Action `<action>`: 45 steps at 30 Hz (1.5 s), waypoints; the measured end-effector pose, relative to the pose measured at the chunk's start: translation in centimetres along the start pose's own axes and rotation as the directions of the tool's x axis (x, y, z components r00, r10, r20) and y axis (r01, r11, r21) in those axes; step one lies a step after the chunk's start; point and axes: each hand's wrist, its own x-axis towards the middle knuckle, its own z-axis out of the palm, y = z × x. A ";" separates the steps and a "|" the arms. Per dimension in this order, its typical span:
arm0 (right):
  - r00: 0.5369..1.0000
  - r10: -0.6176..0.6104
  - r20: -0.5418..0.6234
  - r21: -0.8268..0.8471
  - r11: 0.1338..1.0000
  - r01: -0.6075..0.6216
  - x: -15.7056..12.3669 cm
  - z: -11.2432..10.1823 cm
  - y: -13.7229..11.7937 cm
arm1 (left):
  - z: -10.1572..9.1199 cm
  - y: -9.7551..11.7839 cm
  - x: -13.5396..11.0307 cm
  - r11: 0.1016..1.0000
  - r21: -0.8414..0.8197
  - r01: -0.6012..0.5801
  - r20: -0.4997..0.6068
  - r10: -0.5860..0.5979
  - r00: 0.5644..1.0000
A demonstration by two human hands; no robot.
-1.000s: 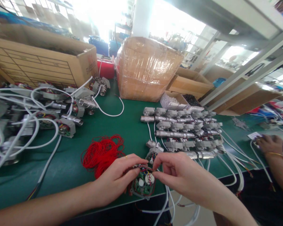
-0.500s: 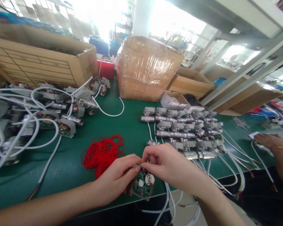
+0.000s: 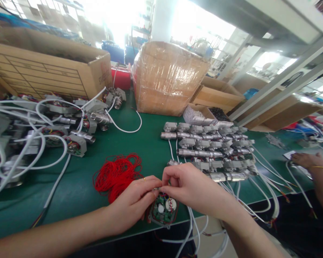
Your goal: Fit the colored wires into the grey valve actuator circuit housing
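A small grey housing with a green circuit board [image 3: 164, 212] sits at the table's front edge, its open face up. White round parts and coloured wires show on the board, and a thin red line runs along its rim. My left hand [image 3: 136, 200] is closed on the housing's upper left side, thumb and fingertips at the rim. Thumb and forefinger of my right hand [image 3: 184, 186] pinch together at the top edge, close to the left fingertips; what they hold is hidden. Beside my left hand lies a heap of thin red loops [image 3: 115, 175].
Rows of metal valve units [image 3: 204, 152] with white cables stand to the right. More cabled units [image 3: 72, 143] crowd the left. A wrapped carton [image 3: 169, 79] and an open carton [image 3: 48, 71] stand behind. Another person's hand [image 3: 307, 160] works at the far right.
My fingertips have shifted very slightly at the housing's top edge. The other person's hand at the right has moved a little.
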 end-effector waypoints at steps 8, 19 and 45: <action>1.000 0.007 0.026 0.006 1.000 -0.007 -0.2 -0.4 0.2 | -0.2 -0.1 0.0 1.000 0.023 -0.002 -0.005 0.002 1.000; 0.993 0.119 -0.014 0.252 0.961 -0.112 -2.4 0.9 3.3 | 0.1 -0.8 -0.2 1.000 0.028 -0.003 -0.033 0.004 0.999; 0.961 0.264 -0.084 0.967 0.256 0.014 -5.2 12.0 5.2 | -1.3 0.3 -0.1 0.997 0.019 0.079 0.121 -0.081 0.989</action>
